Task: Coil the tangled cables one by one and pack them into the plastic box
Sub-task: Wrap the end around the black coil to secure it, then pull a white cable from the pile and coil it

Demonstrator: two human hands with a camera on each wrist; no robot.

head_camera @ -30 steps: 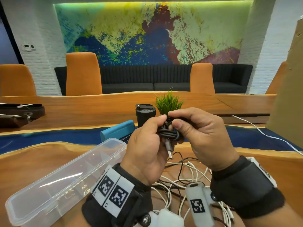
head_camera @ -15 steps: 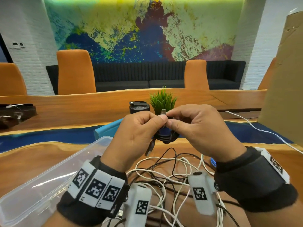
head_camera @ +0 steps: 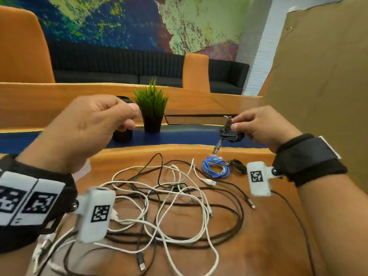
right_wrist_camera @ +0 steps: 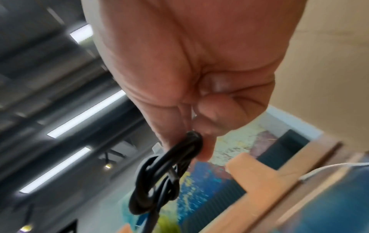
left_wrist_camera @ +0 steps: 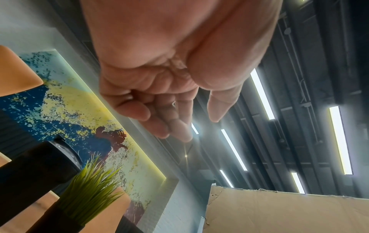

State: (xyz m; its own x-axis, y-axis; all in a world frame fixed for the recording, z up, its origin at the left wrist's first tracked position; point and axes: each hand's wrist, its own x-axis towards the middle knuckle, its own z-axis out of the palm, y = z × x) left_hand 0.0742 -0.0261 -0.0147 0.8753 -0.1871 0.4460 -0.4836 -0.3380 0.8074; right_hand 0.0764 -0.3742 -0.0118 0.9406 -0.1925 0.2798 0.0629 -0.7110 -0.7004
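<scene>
My right hand [head_camera: 234, 124] pinches a small coiled black cable [head_camera: 231, 134] by its top and holds it in the air above the table's right side; one plug dangles below it. The right wrist view shows the same black coil [right_wrist_camera: 157, 181] hanging from my right hand [right_wrist_camera: 197, 141]. My left hand [head_camera: 132, 116] hovers at the left with loosely curled fingers and holds nothing; the left wrist view confirms the left hand [left_wrist_camera: 189, 123] is empty. A tangle of white and black cables [head_camera: 169, 198] lies on the wooden table [head_camera: 268, 236]. Only a pale corner of the plastic box [head_camera: 82, 170] shows under my left wrist.
A coiled blue cable [head_camera: 215, 169] and a coiled black cable [head_camera: 238, 166] lie right of the tangle. A potted grass plant [head_camera: 151, 105] and a black cup [head_camera: 122, 134] stand behind on the blue strip. A tall cardboard sheet [head_camera: 318, 86] stands on the right.
My hands have parted. The left hand let go of the black coil and moved left; the right hand carried the coil to the right. The view swung right, off the box.
</scene>
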